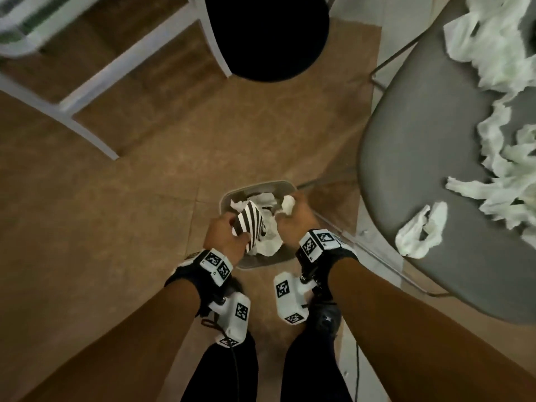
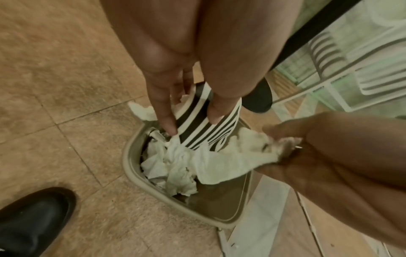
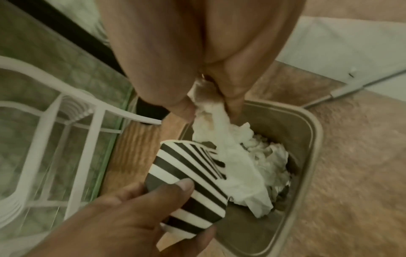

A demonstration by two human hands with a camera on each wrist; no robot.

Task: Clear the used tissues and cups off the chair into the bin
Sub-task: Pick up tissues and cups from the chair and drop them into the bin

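**Both hands full above the bin**

The left hand [image 1: 224, 235] grips a black-and-white striped cup [image 1: 251, 224], thumb across its side and fingers along the far side, the cup tilted over the bin [image 1: 229, 195]. In the left wrist view a scrap of tissue pokes out from between the fingers and the cup. The right hand [image 1: 293, 219] pinches a crumpled white tissue [image 1: 288, 205] between thumb and fingers; in the right wrist view the tissue hangs down from the pinch into the bin's mouth, just beside the cup.

The bin sits on the tiled floor [image 1: 130, 198] directly under both hands, at 12 o'clock from the person's feet. Crumpled tissues [image 2: 171, 167] already lie inside it; what is under them cannot be made out, and the hands cover part of the rim.

At 2 o'clock from the hands stands the grey chair [image 1: 420, 146], well apart from the bin, with a heap of tissues [image 1: 499, 158] on its seat; the heap runs off the right edge of the head view, so its full extent is hidden. One loose tissue [image 1: 420, 230] lies near the seat's front edge. No cups can be made out on the visible part of the seat.

At 12 o'clock, a black round stool [image 1: 266, 36] is cut off by the top edge. A black shoe [image 2: 33, 217] shows at 7 o'clock in the left wrist view.
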